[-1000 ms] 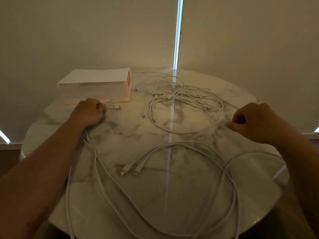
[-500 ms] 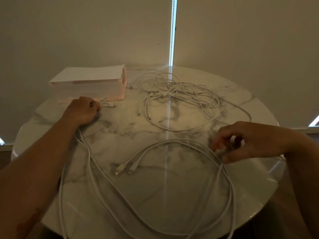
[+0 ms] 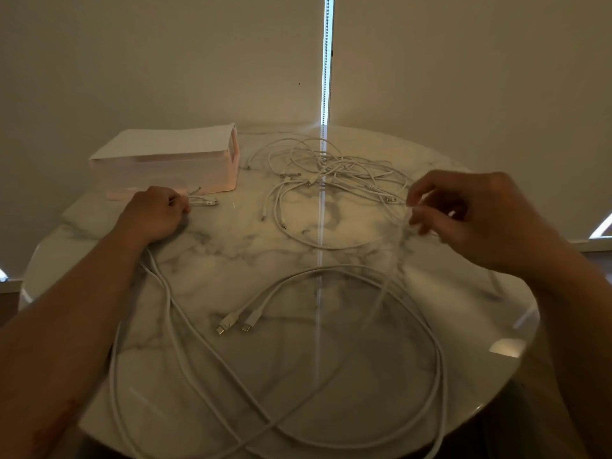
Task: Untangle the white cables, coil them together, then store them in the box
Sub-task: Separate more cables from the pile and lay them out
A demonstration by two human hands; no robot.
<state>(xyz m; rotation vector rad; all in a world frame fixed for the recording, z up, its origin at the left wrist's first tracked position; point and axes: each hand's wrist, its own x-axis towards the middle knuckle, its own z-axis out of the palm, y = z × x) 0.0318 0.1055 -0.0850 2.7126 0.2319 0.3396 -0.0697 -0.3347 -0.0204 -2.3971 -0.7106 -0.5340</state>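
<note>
At the table's 2 o'clock edge: right hand point(image 3: 477, 217), up from the table since half a second ago, fingers pinching a blurred white strand.
Left hand: left hand point(image 3: 154, 213) unmoved at 10 o'clock, closed on cable ends whose plugs point(image 3: 205, 202) poke out.
Loose cables: long loops point(image 3: 331, 359) at 6 o'clock, two connectors point(image 3: 235, 324) free.
Tangle: knotted cables point(image 3: 331, 173) at 12 o'clock, untouched.
Box: box point(image 3: 165, 164) at 11 o'clock, lid on.
Meaning: gathering slack has probably begun; coiling and storing remain.
</note>
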